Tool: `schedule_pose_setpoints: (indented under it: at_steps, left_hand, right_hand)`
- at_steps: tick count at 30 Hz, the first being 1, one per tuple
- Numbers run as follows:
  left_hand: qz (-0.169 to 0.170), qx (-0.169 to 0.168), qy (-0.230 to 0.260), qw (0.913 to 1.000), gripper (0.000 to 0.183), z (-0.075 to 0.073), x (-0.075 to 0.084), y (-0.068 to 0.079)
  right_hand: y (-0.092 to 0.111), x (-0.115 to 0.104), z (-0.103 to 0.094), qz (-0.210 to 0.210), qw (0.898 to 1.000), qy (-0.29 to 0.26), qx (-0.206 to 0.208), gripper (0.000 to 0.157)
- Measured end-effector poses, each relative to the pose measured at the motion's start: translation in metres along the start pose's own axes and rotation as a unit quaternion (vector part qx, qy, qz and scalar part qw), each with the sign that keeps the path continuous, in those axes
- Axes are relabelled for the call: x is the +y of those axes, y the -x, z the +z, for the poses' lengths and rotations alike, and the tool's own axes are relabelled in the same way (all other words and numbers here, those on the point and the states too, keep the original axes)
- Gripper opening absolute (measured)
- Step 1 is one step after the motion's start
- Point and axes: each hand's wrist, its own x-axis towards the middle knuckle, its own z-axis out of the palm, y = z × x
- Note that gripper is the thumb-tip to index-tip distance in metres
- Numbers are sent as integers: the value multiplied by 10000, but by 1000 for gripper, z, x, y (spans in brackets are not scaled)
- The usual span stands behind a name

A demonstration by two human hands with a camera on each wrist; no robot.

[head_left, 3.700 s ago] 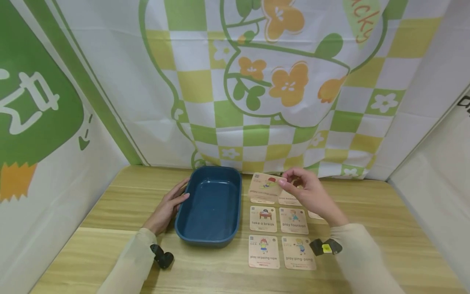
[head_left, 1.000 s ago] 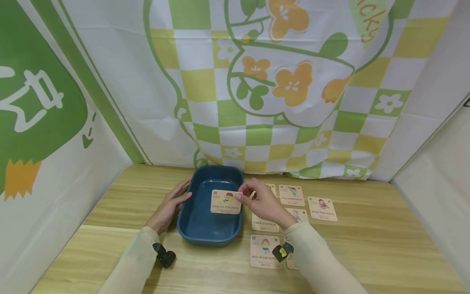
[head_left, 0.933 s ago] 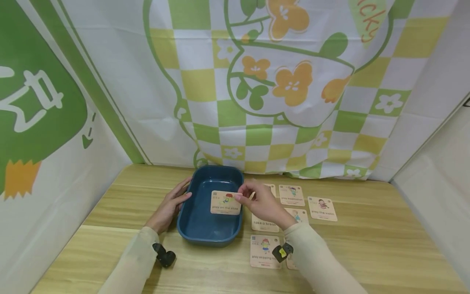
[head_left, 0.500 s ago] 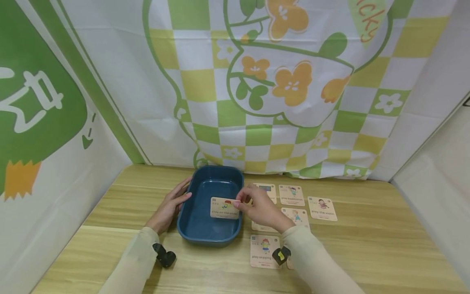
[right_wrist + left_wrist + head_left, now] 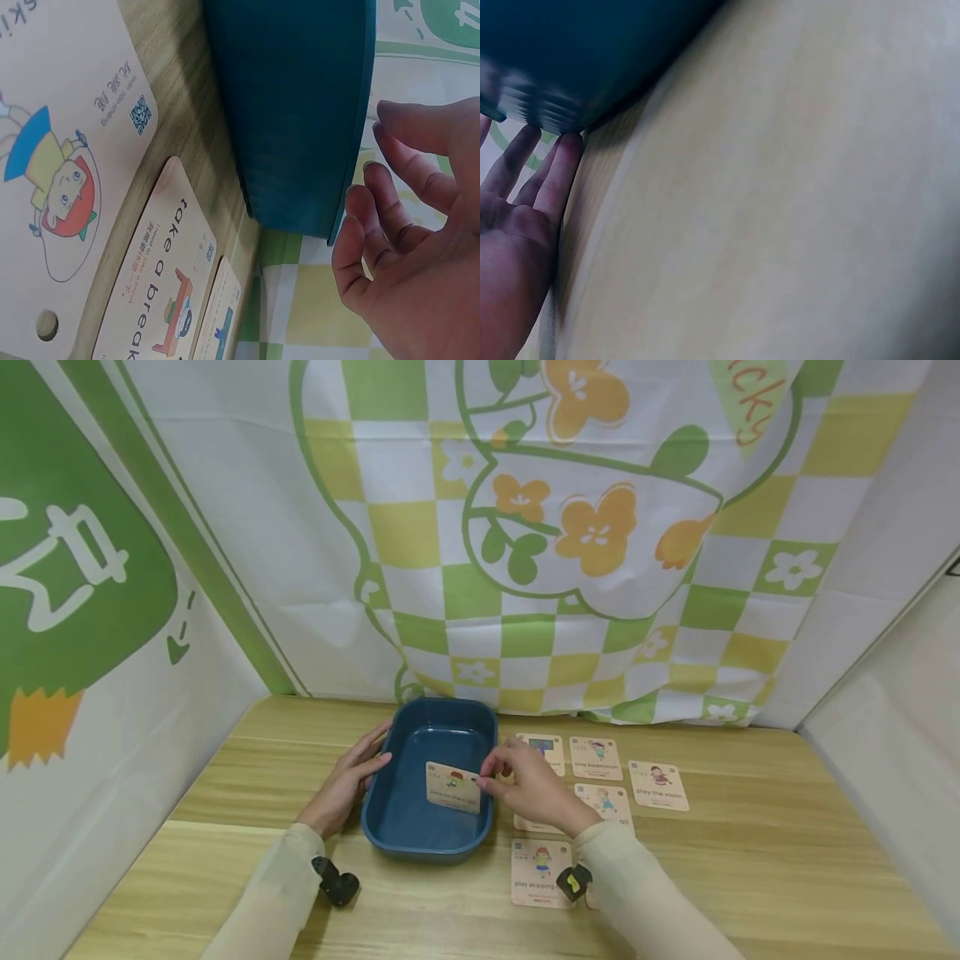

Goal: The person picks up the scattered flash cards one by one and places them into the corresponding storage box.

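A deep blue plastic tray [image 5: 429, 827] stands on the table. My left hand [image 5: 347, 781] holds its left side, thumb over the rim and fingers against the outer wall. In the left wrist view that hand's [image 5: 525, 232] fingertips touch the tray wall. Inside the tray, a picture card [image 5: 453, 793] reading "play on the slide" is tilted. My right hand [image 5: 534, 783] is over the tray's right rim, thumb and index finger just at the card's upper right corner. In the right wrist view a small gap parts that hand's [image 5: 420, 217] thumb and index tips; the card is hidden.
Several similar cards lie right of the tray: "play skipping rope" [image 5: 540, 872], "play badminton" [image 5: 596, 758], "play the violin" [image 5: 658, 785] and a football card [image 5: 604, 806]. My right forearm partly covers some. A printed curtain [image 5: 592, 610] hangs behind the wooden table [image 5: 780, 860].
My right hand has carried the slide card leftward from the card rows and lowered it into the tray. Its punched corner hole now shows beside my fingertips. My left hand stays on the tray.
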Motion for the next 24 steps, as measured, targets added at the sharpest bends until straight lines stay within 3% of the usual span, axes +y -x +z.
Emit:
schedule_pose_setpoints:
  at_steps: [14,24]
  left_hand:
    - [-33,62,34,10000,64,0,-1,-1]
    - [-45,92,4,9999,62,1,2,1]
  right_hand:
    - [-1,1,0,46,9999,85,80,6]
    - [6,5,-10,-148,9996,95,210,5]
